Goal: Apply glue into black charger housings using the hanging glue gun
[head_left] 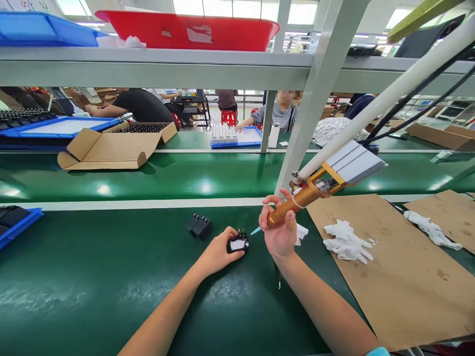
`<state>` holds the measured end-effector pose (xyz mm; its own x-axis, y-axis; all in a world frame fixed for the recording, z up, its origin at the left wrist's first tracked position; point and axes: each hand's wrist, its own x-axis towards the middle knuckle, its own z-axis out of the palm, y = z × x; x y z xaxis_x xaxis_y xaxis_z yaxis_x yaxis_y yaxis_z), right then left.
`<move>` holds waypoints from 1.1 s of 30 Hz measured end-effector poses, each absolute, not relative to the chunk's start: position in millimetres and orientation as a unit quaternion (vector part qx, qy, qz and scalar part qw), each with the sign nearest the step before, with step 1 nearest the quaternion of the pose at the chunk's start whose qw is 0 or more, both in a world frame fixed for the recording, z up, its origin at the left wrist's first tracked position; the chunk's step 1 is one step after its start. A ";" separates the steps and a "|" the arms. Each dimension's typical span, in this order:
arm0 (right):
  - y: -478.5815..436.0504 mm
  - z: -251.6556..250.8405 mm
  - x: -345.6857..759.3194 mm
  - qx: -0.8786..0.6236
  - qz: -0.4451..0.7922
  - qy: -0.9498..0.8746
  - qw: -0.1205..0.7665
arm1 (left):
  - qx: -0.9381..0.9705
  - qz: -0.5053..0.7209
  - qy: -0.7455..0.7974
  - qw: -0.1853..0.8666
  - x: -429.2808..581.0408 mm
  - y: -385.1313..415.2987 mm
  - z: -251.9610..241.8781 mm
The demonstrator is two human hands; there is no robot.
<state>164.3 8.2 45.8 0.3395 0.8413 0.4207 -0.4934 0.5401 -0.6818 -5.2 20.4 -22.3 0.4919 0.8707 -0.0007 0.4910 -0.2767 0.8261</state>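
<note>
My left hand [222,251] is closed around a small black plastic housing [238,243], keeping it on the green work surface. A white rectangular piece sits inside the housing, and small prongs stick up at its far edge. Wrapped in the fingers of my right hand [279,228] is a gold-coloured glue dispenser [297,205] with a tapered teal nozzle [256,231]. The nozzle tip points left and down, just beside the housing; I cannot tell whether they touch. Two black blocks with small metal pins [199,226] stand behind my left hand.
White gloves [347,241] lie on a cardboard sheet [408,277] at right. A white pole [393,96] slants down to the dispenser. A blue tray [22,225] sits at far left. An open carton [111,148] and co-workers are beyond, under a shelf holding a red tub [230,34].
</note>
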 end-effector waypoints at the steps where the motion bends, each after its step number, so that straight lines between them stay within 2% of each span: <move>1: 11.1 44.7 165.9 -0.226 0.416 -0.385 0.792 | 0.759 0.236 0.436 0.421 -6.5 22.1 -21.1; 7: 24.6 37.3 171.5 -0.222 0.401 -0.364 0.811 | 0.723 0.296 0.405 0.475 6.8 33.6 -34.6; 10: 29.4 34.7 174.0 -0.216 0.405 -0.359 0.812 | 0.731 0.305 0.396 0.466 15.1 39.1 -49.1; 17: 26.7 38.5 171.9 -0.189 0.418 -0.353 0.816 | 0.811 0.321 0.362 0.330 8.8 46.2 -63.2; 27: 29.0 34.5 172.9 -0.170 0.422 -0.354 0.817 | 0.900 0.286 0.318 0.079 -2.5 34.8 -58.5; 30: 28.3 34.3 172.0 -0.168 0.423 -0.356 0.816 | 0.905 0.313 0.286 0.041 0.9 34.4 -60.4; 33: 28.4 35.0 171.5 -0.166 0.421 -0.354 0.818 | 0.894 0.342 0.286 0.050 5.0 35.4 -58.9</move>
<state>171.5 28.4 35.0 0.3945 0.8069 0.4395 -0.5710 0.5901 -0.5707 5.0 35.4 -58.9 0.6023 0.5451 0.5832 0.4767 -0.8316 0.2849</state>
